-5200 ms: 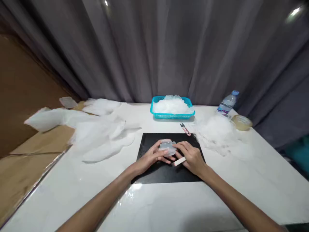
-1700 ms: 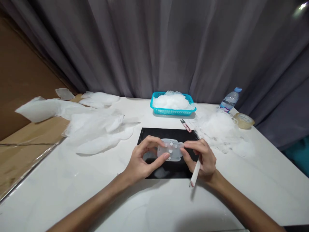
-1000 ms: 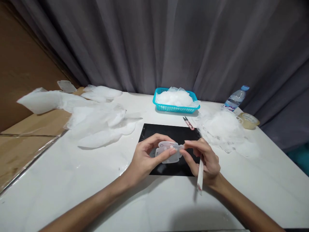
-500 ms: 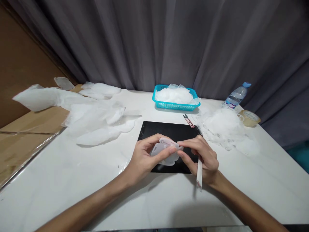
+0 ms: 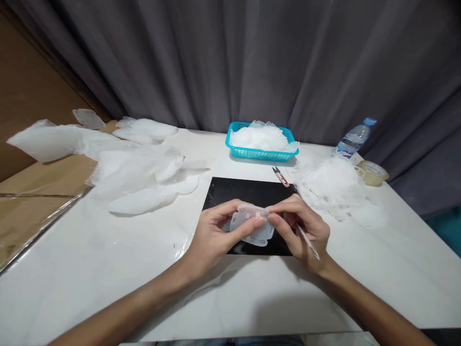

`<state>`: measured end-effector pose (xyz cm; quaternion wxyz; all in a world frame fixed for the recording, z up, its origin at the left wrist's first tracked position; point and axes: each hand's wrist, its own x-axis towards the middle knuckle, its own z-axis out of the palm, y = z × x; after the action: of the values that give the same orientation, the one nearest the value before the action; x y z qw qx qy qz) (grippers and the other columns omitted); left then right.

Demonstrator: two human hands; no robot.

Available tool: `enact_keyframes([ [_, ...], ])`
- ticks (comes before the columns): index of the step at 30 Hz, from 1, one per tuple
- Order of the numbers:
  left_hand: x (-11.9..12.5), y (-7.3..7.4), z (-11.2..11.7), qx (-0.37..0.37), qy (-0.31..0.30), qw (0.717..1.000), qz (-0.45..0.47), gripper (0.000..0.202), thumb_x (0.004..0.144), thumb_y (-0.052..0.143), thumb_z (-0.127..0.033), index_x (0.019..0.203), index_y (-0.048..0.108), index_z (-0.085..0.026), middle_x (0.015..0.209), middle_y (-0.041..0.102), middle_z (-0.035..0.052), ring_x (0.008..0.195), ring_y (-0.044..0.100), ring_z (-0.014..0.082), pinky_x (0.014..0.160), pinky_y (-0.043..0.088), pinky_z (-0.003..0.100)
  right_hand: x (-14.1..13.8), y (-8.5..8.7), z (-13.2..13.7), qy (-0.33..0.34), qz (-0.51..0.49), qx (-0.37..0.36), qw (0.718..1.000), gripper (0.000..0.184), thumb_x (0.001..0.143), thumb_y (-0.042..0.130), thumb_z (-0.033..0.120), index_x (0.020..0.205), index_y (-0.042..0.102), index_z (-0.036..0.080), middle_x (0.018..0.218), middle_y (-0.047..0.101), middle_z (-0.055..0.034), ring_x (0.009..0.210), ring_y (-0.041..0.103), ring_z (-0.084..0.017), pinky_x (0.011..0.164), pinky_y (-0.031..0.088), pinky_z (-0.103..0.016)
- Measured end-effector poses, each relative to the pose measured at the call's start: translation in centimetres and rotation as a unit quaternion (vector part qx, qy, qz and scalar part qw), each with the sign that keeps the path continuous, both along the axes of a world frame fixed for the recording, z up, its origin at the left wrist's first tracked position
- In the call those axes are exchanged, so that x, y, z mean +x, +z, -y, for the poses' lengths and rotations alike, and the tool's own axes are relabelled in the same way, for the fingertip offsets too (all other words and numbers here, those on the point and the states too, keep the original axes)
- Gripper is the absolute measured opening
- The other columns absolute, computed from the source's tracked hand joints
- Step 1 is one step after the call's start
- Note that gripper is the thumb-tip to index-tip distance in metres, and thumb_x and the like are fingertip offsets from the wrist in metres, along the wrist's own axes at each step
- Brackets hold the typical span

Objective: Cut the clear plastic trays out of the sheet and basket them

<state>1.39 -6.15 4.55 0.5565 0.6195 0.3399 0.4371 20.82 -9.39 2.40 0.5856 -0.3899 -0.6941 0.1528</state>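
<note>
A flat, translucent white plastic piece (image 5: 252, 228) with small holes and rounded tabs is held tilted above a black mat (image 5: 248, 190). My left hand (image 5: 219, 228) grips it from the left, thumb across its face and fingers behind. At its upper right edge, the thumb and index fingertip of my right hand (image 5: 304, 226) pinch it. A thin white stick (image 5: 309, 242) is tucked in that same hand and points down toward the wrist. Small pink-handled thread snips (image 5: 281, 178) lie at the mat's far right corner.
A turquoise basket (image 5: 261, 154) at the back holds white, fluffy material. More thin white sheets (image 5: 137, 178) spread over the left side, near cardboard (image 5: 36, 192). To the right are a white translucent heap (image 5: 333, 185), a water bottle (image 5: 355, 139) and a tape roll (image 5: 373, 174).
The plastic piece has turned slightly in my hands, showing more of its lower right side. The white stick has swung from nearly upright to slanting down to the right.
</note>
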Motion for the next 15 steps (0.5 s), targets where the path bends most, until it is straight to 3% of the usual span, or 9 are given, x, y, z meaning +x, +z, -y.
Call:
enact_keyframes([
  [6, -0.24, -0.23, -0.13, 0.055, -0.012, 0.998, -0.009, 0.011, 0.089, 0.082, -0.023, 0.099, 0.084, -0.027, 0.087, 0.076, -0.0001, 0.075, 0.066, 0.0104, 0.066, 0.050, 0.017, 0.03, 0.02, -0.16, -0.005, -0.007, 0.024, 1.000, 0.025, 0.094, 0.071, 0.008, 0.112, 0.072, 0.025, 0.091, 0.072, -0.0008, 0.070, 0.054, -0.014, 0.060, 0.039, -0.030],
  [15, -0.28, -0.30, 0.06, 0.119, -0.005, 0.992, -0.045, 0.008, 0.092, 0.078, -0.024, 0.100, 0.079, -0.023, 0.089, 0.075, 0.0020, 0.081, 0.067, 0.0150, 0.071, 0.050, 0.024, -0.19, 0.27, -0.09, -0.003, 0.012, 0.046, 0.999, 0.025, 0.094, 0.070, 0.008, 0.112, 0.072, 0.025, 0.089, 0.074, -0.0024, 0.072, 0.061, -0.016, 0.061, 0.044, -0.032],
])
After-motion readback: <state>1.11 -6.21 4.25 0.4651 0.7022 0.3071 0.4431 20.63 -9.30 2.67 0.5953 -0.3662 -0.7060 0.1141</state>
